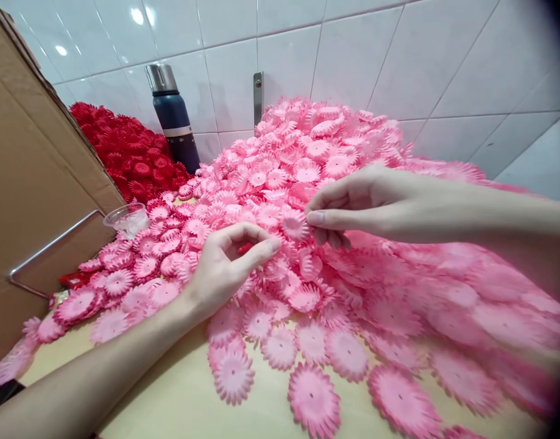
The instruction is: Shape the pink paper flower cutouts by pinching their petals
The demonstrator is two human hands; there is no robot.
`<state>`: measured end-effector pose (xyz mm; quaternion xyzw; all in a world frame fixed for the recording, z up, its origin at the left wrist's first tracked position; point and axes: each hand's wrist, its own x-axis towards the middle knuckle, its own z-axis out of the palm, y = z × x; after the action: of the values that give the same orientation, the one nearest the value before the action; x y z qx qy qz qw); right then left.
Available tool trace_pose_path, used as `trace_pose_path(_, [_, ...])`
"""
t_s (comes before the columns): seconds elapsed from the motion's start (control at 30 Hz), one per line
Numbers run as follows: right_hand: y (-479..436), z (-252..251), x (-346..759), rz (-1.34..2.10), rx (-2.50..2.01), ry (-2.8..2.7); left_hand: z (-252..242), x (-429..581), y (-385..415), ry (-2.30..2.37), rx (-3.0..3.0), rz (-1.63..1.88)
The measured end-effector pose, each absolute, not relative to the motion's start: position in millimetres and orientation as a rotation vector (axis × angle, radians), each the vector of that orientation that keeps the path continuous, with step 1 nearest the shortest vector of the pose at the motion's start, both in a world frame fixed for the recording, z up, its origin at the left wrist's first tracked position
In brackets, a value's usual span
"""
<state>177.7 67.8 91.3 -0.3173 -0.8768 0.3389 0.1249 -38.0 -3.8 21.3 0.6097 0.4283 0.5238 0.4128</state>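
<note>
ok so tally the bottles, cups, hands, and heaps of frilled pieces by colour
Blue bottle: 1
Clear cup: 1
Hands, left hand and right hand: 2
Red heap: 1
Pink heap: 1
Total: 6

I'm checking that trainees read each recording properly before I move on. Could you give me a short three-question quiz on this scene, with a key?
1. True or false: the bottle stands nearer the tiled wall than the cup does.
2. Which thing is at the fingertips of the right hand: A) the cup; B) a pink disc; C) the bottle?
3. Which hand is nearer the cup?

Key:
1. True.
2. B.
3. The left hand.
</note>
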Motion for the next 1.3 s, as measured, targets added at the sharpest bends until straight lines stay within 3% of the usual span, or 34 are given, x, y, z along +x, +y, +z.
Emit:
trace_pose_path(1.1, [49, 82, 165, 0.905, -0.833, -2.723, 17, -40, -3, 0.975, 1.46, 1.213])
trace_pose_path(1.3, [55, 85, 166, 1.08, -0.842, -2.687, 17, -38, -2, 0.945, 1.418, 1.227])
